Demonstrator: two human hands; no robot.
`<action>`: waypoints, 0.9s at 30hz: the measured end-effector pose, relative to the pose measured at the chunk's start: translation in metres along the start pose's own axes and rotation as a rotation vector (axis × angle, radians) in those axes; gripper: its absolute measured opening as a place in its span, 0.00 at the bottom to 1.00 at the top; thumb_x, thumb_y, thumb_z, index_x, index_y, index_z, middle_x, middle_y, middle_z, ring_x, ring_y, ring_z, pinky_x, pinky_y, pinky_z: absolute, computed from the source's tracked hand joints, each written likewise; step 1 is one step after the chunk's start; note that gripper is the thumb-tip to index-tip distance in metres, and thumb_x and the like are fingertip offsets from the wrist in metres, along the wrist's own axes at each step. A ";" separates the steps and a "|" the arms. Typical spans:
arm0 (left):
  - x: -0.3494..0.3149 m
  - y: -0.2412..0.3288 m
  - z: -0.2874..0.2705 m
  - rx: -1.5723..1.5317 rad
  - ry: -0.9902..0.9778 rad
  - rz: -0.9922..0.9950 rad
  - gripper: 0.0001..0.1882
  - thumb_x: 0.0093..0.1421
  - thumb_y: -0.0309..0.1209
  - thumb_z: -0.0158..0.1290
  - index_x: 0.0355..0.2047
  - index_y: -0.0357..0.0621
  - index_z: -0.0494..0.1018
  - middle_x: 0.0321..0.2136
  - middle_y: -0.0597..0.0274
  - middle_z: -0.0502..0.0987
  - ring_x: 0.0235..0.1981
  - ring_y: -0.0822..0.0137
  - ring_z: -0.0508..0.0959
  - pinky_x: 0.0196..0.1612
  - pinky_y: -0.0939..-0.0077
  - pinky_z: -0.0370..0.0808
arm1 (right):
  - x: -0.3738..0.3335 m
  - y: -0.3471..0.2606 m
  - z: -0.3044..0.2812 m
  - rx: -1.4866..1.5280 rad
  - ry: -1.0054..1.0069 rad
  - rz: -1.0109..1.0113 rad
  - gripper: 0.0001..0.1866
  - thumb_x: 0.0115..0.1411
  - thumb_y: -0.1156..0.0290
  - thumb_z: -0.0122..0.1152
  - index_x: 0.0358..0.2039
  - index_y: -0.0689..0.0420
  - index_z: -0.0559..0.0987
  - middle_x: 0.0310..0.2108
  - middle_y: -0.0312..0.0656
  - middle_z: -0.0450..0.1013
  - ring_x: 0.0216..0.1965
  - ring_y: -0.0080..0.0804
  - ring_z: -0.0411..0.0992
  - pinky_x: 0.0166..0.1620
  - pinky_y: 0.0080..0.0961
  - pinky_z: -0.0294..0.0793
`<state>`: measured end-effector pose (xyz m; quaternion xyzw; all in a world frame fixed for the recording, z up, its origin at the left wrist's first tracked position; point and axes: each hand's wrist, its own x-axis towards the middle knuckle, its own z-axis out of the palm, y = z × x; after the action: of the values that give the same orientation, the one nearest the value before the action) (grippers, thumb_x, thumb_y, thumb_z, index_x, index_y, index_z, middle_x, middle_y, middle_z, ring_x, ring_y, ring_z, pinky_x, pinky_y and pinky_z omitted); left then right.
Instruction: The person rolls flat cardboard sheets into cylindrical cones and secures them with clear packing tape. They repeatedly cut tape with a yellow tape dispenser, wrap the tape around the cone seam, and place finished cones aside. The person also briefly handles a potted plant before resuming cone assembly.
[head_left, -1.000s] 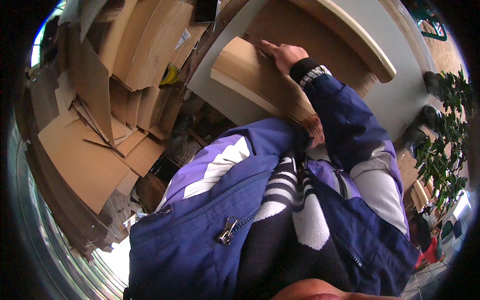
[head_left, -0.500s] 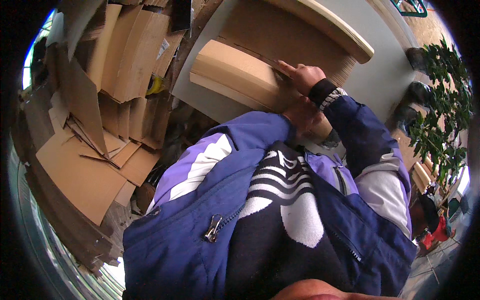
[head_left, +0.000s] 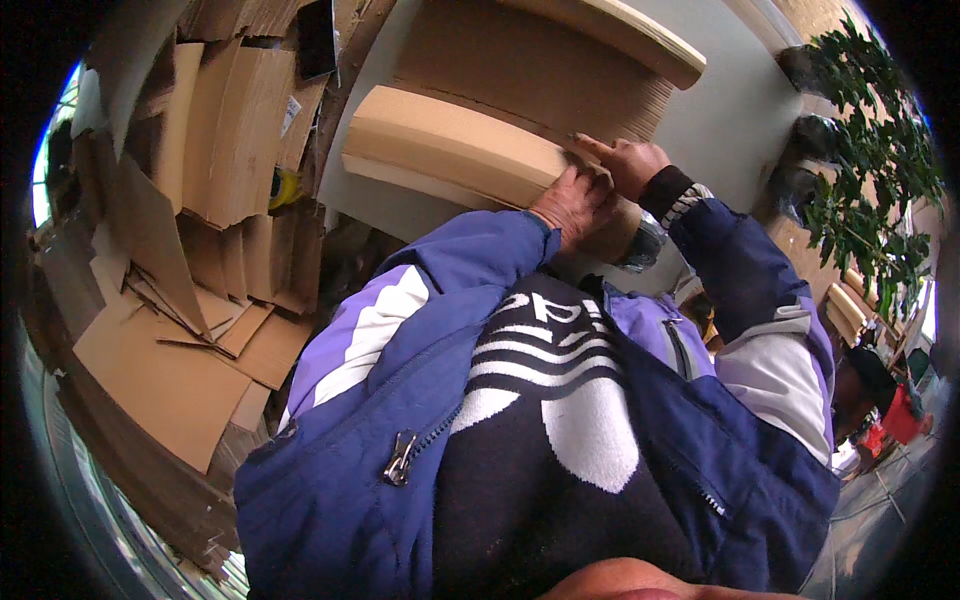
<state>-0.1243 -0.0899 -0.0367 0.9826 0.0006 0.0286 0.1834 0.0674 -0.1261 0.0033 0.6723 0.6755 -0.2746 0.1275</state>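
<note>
A brown cardboard piece (head_left: 540, 75) lies on a grey tabletop, its long near flap (head_left: 450, 135) folded up and over along a crease. My left hand (head_left: 580, 205) is closed over the right end of that flap, fingers curled on the cardboard. Just beyond it, my right hand (head_left: 638, 165) has its index finger stretched out to the left along the crease, while its other fingers are bent and partly hidden. Clear plastic film (head_left: 645, 248) bunches around the end of something brown, just right of my left hand.
At the far side the sheet's other flap (head_left: 640, 35) rises as a long curved edge. Cardboard pieces (head_left: 235, 130) stand stacked on the left, with flat sheets (head_left: 165, 370) lower down. A yellow tape roll (head_left: 285, 187) sits among them. Leafy plants (head_left: 875, 170) line the right side.
My left hand has come out from beneath my right wrist onto the flap's end. My right hand has slid rightward along the crease. The whole view has shifted a little.
</note>
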 end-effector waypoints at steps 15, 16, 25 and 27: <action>0.000 -0.001 -0.019 -0.074 -0.114 0.007 0.46 0.40 0.35 0.63 0.61 0.43 0.59 0.60 0.45 0.63 0.63 0.46 0.62 0.64 0.49 0.57 | -0.113 0.059 0.029 -0.037 -0.185 0.205 0.45 0.57 0.81 0.49 0.69 0.24 0.54 0.35 0.48 0.74 0.34 0.49 0.77 0.34 0.43 0.79; 0.000 -0.001 -0.020 -0.077 -0.122 0.000 0.46 0.40 0.35 0.64 0.62 0.43 0.58 0.60 0.45 0.62 0.63 0.46 0.62 0.64 0.49 0.57 | -0.123 0.062 0.034 -0.029 -0.147 0.184 0.45 0.57 0.81 0.49 0.69 0.24 0.54 0.35 0.48 0.74 0.34 0.49 0.77 0.34 0.43 0.78; -0.001 0.000 -0.022 -0.011 -0.077 0.018 0.47 0.41 0.36 0.63 0.63 0.42 0.57 0.61 0.46 0.62 0.63 0.45 0.62 0.65 0.49 0.56 | -0.202 0.109 0.107 -0.099 -0.093 0.309 0.45 0.56 0.78 0.53 0.69 0.22 0.54 0.30 0.45 0.70 0.28 0.47 0.74 0.28 0.44 0.74; 0.000 0.000 -0.021 -0.006 -0.129 0.009 0.46 0.42 0.36 0.62 0.63 0.42 0.56 0.61 0.46 0.61 0.63 0.46 0.62 0.65 0.49 0.56 | -0.216 0.120 0.123 -0.094 0.161 0.267 0.43 0.57 0.76 0.55 0.69 0.23 0.56 0.31 0.43 0.70 0.27 0.45 0.74 0.26 0.43 0.73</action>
<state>-0.1253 -0.0818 -0.0169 0.9818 -0.0158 -0.0338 0.1861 0.1745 -0.3804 -0.0045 0.7693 0.6004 -0.1686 0.1393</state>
